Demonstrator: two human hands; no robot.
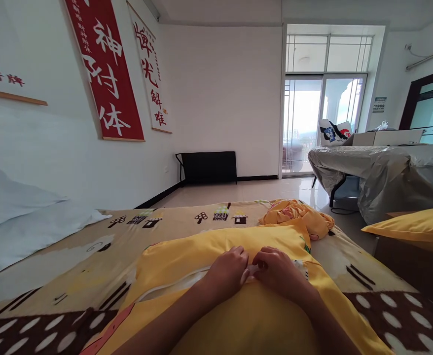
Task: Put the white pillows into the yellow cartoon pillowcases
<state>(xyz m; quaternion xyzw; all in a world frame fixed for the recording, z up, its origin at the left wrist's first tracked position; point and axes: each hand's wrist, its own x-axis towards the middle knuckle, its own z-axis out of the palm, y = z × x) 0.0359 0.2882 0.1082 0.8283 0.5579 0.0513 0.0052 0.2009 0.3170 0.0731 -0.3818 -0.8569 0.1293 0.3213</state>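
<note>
A yellow pillowcase lies across the bed, its long zipped slit partly open. White inner fabric shows through that slit. My left hand is closed at the slit's edge, fingers curled on the pillowcase. Close beside it, my right hand is also closed, thumb and fingers pinching at the slit. A small pale bit of material shows between the two hands; what it is exactly I cannot make out. A crumpled orange-yellow cloth touches the pillowcase's far right corner.
A patterned beige and brown blanket covers the bed. White pillows lie at the left, against the wall. Another yellow pillow rests at the right on a dark surface. Beyond stands a plastic-covered table with boxes and bags.
</note>
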